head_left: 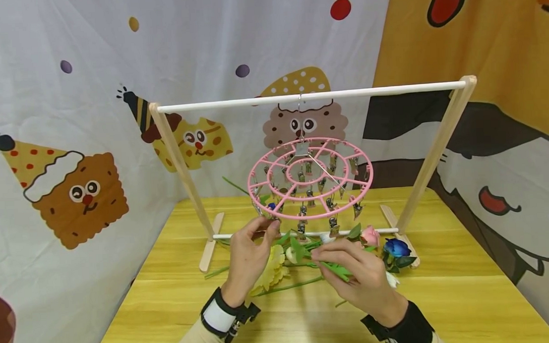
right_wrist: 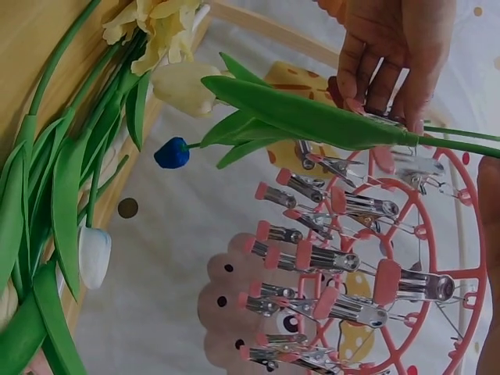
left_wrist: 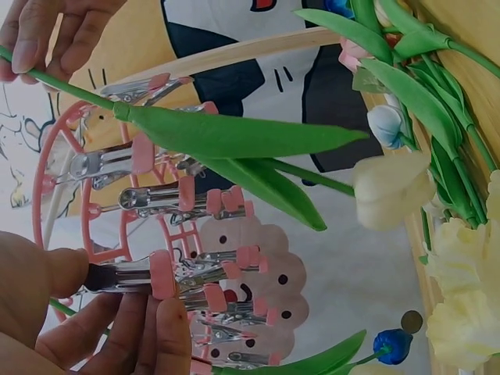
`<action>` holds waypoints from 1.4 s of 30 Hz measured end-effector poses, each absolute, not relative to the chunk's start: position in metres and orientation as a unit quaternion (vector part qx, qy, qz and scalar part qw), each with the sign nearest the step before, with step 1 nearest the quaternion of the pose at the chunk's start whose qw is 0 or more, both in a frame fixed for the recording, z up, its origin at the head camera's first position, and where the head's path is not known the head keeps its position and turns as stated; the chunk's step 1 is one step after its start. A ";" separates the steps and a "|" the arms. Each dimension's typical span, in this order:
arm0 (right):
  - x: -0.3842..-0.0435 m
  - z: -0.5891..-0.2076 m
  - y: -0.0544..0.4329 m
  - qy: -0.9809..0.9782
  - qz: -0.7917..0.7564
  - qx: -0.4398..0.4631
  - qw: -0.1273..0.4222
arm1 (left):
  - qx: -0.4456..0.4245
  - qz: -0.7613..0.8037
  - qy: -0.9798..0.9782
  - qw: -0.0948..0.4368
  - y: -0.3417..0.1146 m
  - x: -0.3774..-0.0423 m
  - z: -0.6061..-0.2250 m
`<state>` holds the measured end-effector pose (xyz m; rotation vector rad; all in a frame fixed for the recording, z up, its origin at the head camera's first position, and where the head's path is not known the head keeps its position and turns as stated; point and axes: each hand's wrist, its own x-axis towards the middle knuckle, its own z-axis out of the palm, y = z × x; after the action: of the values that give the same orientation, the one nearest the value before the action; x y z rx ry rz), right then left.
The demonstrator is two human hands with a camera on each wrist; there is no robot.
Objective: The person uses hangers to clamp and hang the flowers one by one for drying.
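Note:
A pink round clip hanger (head_left: 367, 189) hangs by its hook from a white rod, with several metal clips dangling below it. My left hand (head_left: 252, 255) is at its near left edge, pinching a pink-tipped metal clip (left_wrist: 129, 277) between thumb and fingers. My right hand (head_left: 362, 274) holds a white tulip (left_wrist: 391, 190) by its green stem, the bloom pointing down, close to the left hand. A blue flower (right_wrist: 172, 153) hangs beyond the tulip, on the hanger's left side; how its stem is held is hidden.
A wooden stand (head_left: 437, 150) frames the hanger. Beneath it on the wood-grain table (head_left: 170, 296) lie several artificial flowers, including a yellow bloom (head_left: 273, 270), a blue rose (head_left: 396, 247) and a pink rose (head_left: 370, 236). A cartoon-printed cloth (head_left: 197, 53) hangs behind.

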<state>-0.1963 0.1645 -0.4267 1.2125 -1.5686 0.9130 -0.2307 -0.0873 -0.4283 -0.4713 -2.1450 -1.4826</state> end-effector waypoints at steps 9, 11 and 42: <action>-0.199 -0.428 0.164 -0.638 0.367 0.478 0.480 | -0.184 -0.562 -0.773 0.228 -0.088 -0.230 -0.427; -0.199 -0.429 0.164 -0.639 0.370 0.476 0.478 | -0.186 -0.563 -0.772 0.228 -0.088 -0.230 -0.426; -0.197 -0.441 0.150 -0.609 0.421 0.473 0.477 | -0.186 -0.592 -0.762 0.184 -0.081 -0.229 -0.426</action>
<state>-0.1969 0.1497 -0.4406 1.1546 -1.4883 1.0294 -0.2287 -0.0813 -0.4257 -0.5248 -2.1489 -1.6694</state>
